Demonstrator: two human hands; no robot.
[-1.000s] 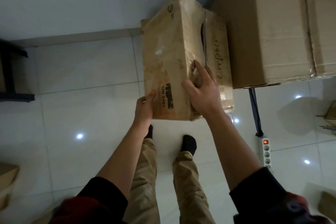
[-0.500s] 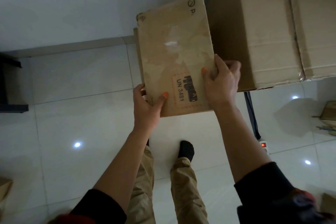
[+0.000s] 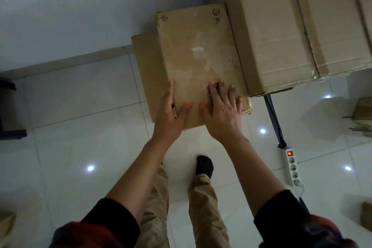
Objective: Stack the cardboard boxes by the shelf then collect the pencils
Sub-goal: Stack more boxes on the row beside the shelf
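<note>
Hands first: our left hand (image 3: 169, 115) lies along the left edge of the top cardboard box (image 3: 199, 62), fingers straight up the side and thumb on the lid, so nothing's really clamped, more of a flat press. Our right hand (image 3: 221, 110) is spread flat on the lid near its front right corner, fingers apart and covering part of a printed label.

That top box sits on a lower cardboard box (image 3: 145, 66), which sticks out on the left and a bit at the front, so the stack isn't lined up. Both are on the white tiled floor (image 3: 80, 106), pushed up to the wall (image 3: 80, 6). Just to the right, touching or nearly so, is a much bigger carton (image 3: 281, 26) with taped seams.

A dark cable (image 3: 273, 115) runs down from under the big carton to a white power strip (image 3: 292, 167) with its red switch lit. More cardboard bits sit at the far right edge (image 3: 364, 108), with some thin stick-like things just below them; could be pencils, can't tell. Dark furniture (image 3: 10, 119) pokes in at the far left. Our khaki trousers and one black sock (image 3: 204, 167) show below.
</note>
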